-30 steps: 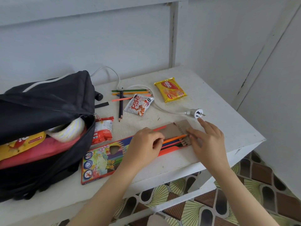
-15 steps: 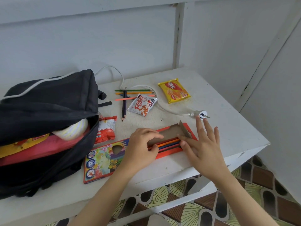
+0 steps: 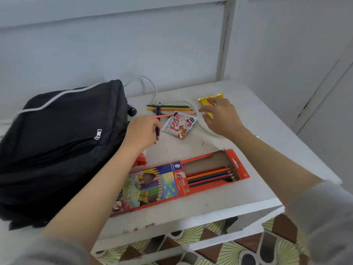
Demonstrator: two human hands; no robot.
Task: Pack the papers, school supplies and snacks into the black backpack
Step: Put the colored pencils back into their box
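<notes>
Head camera: the left grip (image 3: 142, 131) has its fingers curled against a dark pencil (image 3: 157, 123), but blur hides whether it is actually pinched. The right grip (image 3: 221, 117) is released, its fingers loosely spread over the yellow snack packet (image 3: 210, 98); I cannot tell whether it is touching it.

The dark pencil lies across the other loose coloured pencils (image 3: 170, 108) just beyond the left grip, so lifting it carelessly would likely scatter them, and round pencils roll. A white cable (image 3: 152, 88) runs under the right grip; a finger hooking it could drag the white snack sachet (image 3: 179, 125) that lies between the two grips. Behind both grips, toward the person, the pencil box (image 3: 152, 186) lies with its flap open and pencils (image 3: 210, 175) exposed, close to the desk's front edge. Picked up unclosed or nudged by a forearm, it could spill onto the floor. A red snack packet (image 3: 140, 159) is half hidden under the left forearm and could be missed.

The black backpack (image 3: 66, 140) sits to the outer side of the left grip; its main opening is not visible here.

The desk (image 3: 257, 150) is white-painted and scuffed. It stands against pale panelled walls (image 3: 114, 44), above a patterned tile floor (image 3: 229, 251).
</notes>
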